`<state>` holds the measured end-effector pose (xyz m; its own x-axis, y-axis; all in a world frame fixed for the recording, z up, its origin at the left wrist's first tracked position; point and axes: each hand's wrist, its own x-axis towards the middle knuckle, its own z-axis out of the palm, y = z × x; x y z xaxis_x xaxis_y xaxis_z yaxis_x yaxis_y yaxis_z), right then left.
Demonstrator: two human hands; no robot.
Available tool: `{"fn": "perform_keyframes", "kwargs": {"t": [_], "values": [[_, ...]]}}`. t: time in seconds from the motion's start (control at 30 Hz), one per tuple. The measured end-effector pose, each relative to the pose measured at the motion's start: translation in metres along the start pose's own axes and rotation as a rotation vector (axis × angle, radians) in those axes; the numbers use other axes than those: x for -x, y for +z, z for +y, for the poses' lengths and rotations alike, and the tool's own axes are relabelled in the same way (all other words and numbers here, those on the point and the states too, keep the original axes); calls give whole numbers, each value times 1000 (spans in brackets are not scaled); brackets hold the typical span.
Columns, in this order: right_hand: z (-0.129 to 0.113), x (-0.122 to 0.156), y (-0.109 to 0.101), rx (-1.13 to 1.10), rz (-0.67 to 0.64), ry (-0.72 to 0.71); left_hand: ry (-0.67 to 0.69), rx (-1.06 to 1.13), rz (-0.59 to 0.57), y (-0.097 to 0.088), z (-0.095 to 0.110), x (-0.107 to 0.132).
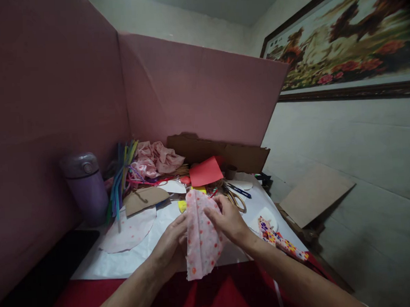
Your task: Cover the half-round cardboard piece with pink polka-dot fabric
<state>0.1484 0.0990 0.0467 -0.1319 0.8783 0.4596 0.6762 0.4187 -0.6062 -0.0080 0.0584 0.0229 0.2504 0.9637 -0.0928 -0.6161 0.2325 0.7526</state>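
Between my two hands, above the front edge of the white sheet, a pink fabric piece with red dots hangs upright, a crease running down it. My left hand grips its left side, the fingers partly behind the cloth. On the right edge, near the top, my right hand pinches the cloth with the thumb in front. Left of my hands lies another dotted pink fabric piece, partly under a brown cardboard piece. Gold-handled scissors and a dark blue cutter lie just beyond my right hand.
A purple bottle stands at left beside colourful pipe cleaners. Crumpled pink cloth and a red paper sit at the back. Floral fabric lies at right. Pink panels close off the back and left.
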Motion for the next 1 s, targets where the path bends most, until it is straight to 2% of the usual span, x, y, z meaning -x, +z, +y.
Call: {"fn": "perform_keyframes", "kwargs": {"t": [0.1,0.2,0.23,0.33,0.37,0.4,0.5,0.57,0.67,0.83,1.0], "values": [[-1,4,-9,-59,22,-103,61,17,62,-5,-1,-4],[-7,16,-24,-28,153,-221,52,52,139,-10,-2,-7],[-9,21,-28,29,184,-329,-2,61,134,-11,-2,-7],[-10,37,-34,307,166,-847,-205,88,17,-7,1,-1],[-8,42,-34,375,139,-978,-246,109,-32,-5,3,1],[-6,46,-34,411,119,-1049,-274,135,-81,-3,6,3],[2,54,-31,455,129,-1084,-278,241,-271,2,12,7],[6,56,-30,474,129,-1074,-286,257,-321,2,13,7],[9,58,-29,507,125,-1113,-332,246,-305,1,13,7],[13,61,-22,434,262,-1270,-303,237,-273,4,16,9],[12,64,-19,395,221,-1335,-184,221,-190,2,19,11]]}}
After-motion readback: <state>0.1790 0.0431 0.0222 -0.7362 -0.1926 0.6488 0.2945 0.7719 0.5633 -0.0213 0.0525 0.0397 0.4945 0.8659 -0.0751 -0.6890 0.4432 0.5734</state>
